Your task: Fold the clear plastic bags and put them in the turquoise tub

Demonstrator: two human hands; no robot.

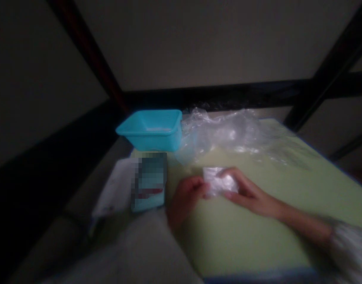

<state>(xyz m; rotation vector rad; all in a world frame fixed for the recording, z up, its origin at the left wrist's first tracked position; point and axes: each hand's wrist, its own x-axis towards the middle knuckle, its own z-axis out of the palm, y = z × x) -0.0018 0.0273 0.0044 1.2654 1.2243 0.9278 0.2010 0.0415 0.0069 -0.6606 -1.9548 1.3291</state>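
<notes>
Both my hands meet over a pale green mat on the table. Between them is a small clear plastic packet. My left hand pinches the packet's left edge with curled fingers. My right hand grips its right side, thumb and fingers closed on it. The picture is dim and somewhat blurred, so what is inside the packet does not show.
A turquoise plastic tub stands at the back left of the mat. Crumpled clear plastic film lies beside it to the right. A teal card or booklet and white paper lie at the left. Dark frame bars run behind.
</notes>
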